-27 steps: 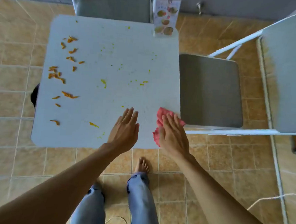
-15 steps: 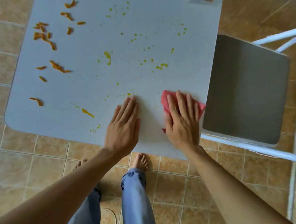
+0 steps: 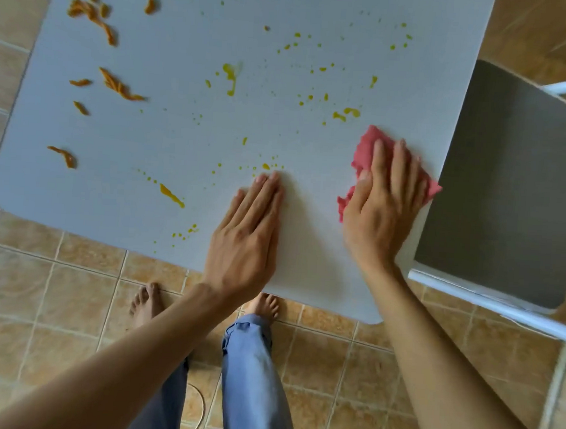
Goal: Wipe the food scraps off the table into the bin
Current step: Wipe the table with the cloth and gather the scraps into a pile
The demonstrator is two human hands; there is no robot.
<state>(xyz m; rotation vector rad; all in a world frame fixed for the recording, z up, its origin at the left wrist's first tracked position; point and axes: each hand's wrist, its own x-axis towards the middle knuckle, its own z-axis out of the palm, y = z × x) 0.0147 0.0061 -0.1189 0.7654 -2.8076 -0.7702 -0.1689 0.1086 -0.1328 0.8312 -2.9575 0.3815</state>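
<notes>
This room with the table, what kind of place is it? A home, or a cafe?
Probably a simple eating area, in a home or a small cafe; I cannot tell which. A plain grey table strewn with orange food scraps stands on a tan tiled floor, with a white-framed grey-seated chair beside it.

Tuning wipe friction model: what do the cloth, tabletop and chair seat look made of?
Cloth: pink soft fabric, likely microfibre or cotton; it bunches and folds under the right hand.
Tabletop: pale grey, smooth matte, rounded corners; looks like laminate or plastic, can't tell which.
Chair seat: flat dark grey matte pad, possibly vinyl or fabric, on a white tubular frame, probably painted metal.
</notes>
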